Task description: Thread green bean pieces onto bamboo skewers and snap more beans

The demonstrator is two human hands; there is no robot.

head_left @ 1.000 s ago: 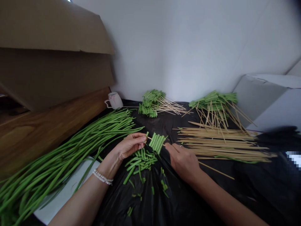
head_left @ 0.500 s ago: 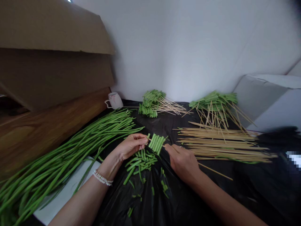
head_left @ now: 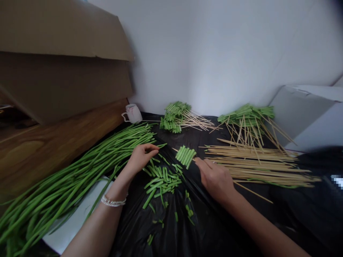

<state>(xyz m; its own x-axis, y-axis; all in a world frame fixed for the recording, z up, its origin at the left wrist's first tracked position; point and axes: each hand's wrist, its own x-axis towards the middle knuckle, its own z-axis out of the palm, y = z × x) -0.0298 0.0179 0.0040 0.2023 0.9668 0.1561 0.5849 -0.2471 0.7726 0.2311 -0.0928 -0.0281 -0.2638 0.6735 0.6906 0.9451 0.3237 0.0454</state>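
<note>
My right hand [head_left: 215, 176] is closed on the blunt end of a bamboo skewer [head_left: 174, 150]. Several short green bean pieces [head_left: 185, 156] sit side by side on that skewer, its pointed tip sticking out to the left. My left hand [head_left: 143, 156], with a beaded bracelet at the wrist, is apart from the skewer. Its thumb and fingers are pinched together near the tip of a long bean; whether anything is between them is hidden. Below lies a loose heap of cut bean pieces [head_left: 163, 180] on black plastic sheeting [head_left: 214, 225].
Long green beans [head_left: 88, 175] spread along the left, partly over a white board [head_left: 77, 214]. Bare skewers [head_left: 262, 166] lie at right. Filled skewers form two piles [head_left: 174, 116] at the back. A mug [head_left: 133, 113], a cardboard box [head_left: 64, 71] and a white box [head_left: 308, 110] stand around.
My left hand has let go of the skewer and moved left, away from its tip. My right hand has shifted slightly right, still holding the skewer with the bean pieces.
</note>
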